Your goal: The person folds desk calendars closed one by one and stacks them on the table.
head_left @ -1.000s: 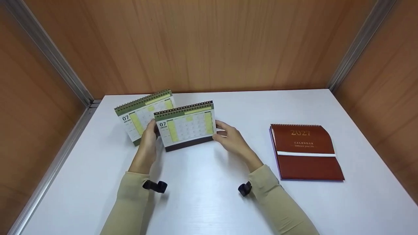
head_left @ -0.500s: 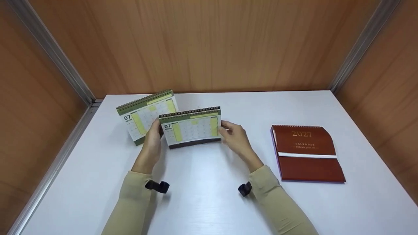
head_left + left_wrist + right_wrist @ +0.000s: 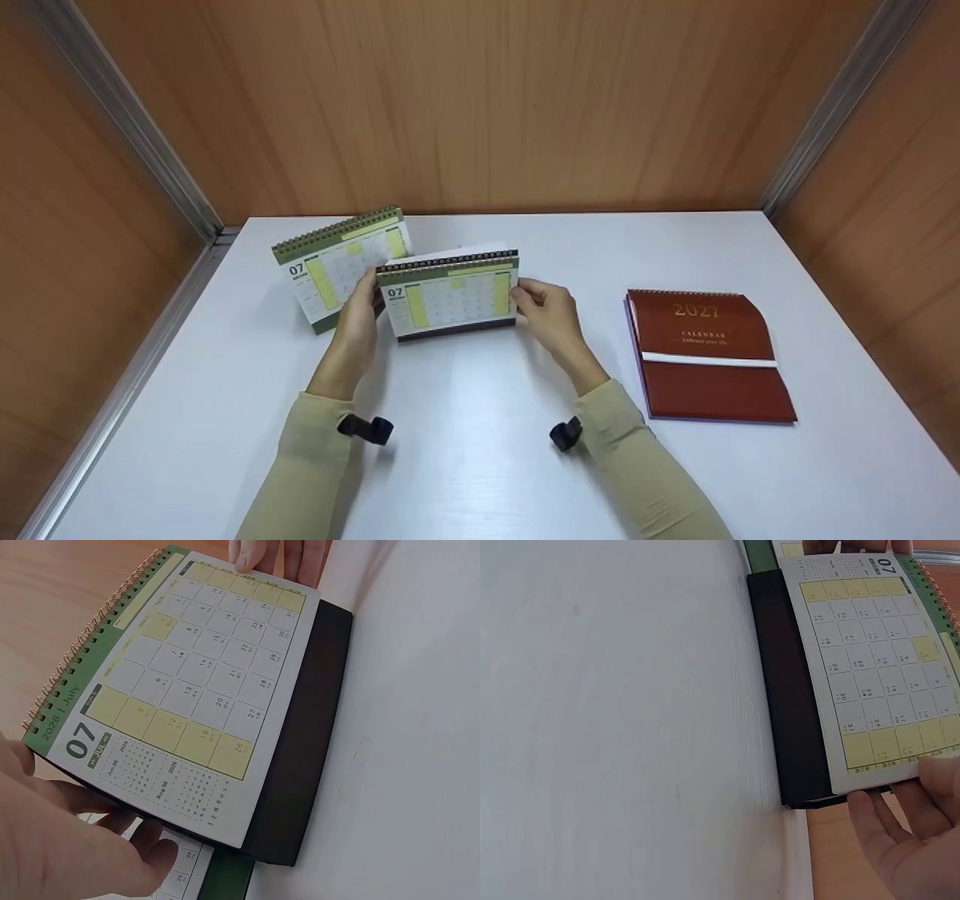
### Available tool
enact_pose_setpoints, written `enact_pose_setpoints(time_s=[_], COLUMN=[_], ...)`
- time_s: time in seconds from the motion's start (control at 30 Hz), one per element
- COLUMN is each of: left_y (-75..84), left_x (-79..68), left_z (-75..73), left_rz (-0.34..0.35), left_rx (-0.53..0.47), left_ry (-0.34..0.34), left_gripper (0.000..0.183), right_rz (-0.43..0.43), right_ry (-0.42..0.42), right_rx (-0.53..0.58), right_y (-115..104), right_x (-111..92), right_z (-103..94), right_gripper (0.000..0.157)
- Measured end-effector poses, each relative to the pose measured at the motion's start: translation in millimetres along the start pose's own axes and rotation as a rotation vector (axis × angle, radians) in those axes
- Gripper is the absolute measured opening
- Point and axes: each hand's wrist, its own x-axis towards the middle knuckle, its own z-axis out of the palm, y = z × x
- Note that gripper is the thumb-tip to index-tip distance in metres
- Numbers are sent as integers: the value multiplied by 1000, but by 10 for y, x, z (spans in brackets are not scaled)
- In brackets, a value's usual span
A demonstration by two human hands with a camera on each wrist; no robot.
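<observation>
A spiral-bound desk calendar [image 3: 448, 304] shows its July 2026 page, with a green header and yellow columns. My left hand [image 3: 354, 330] grips its left edge, fingers behind it, as the left wrist view shows. At the right edge my right hand [image 3: 553, 315] pinches the side, its thumb [image 3: 939, 774] on the page and fingers behind. Below the page shows the black base [image 3: 300, 742]. White sheet shows behind the spiral in the head view. A second, matching calendar [image 3: 322, 281] stands behind and to the left, partly hidden by the held one and my left hand.
A reddish-brown 2027 calendar [image 3: 709, 390] with a white band lies on the right of the white table [image 3: 465, 465]. Wood-grain panels [image 3: 480, 105] enclose the back and sides, with metal posts at the corners.
Both hands have shifted the held calendar slightly right, and its face looks shorter. My right hand has moved up along its edge. White sheet now shows behind the spiral.
</observation>
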Motion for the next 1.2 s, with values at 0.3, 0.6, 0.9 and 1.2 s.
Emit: enact_pose_setpoints(time_s=[0.3, 0.6, 0.9, 1.2], left_y=[11, 37, 50, 72], left_x=[-12, -15, -29, -16], left_z=[12, -1, -10, -7], left_rz=[59, 102, 166, 266], left_rx=[-23, 8, 10, 17], left_ry=[-20, -44, -53, -63], left_gripper=[59, 59, 59, 58], right_rz=[8, 6, 9, 15], right_ry=[0, -15, -10, 4], right_rx=[11, 6, 42, 75], right_y=[27, 34, 34, 49], right_x=[14, 12, 15, 37], right_z=[-40, -59, -53, -37], right_gripper=[31, 33, 32, 30])
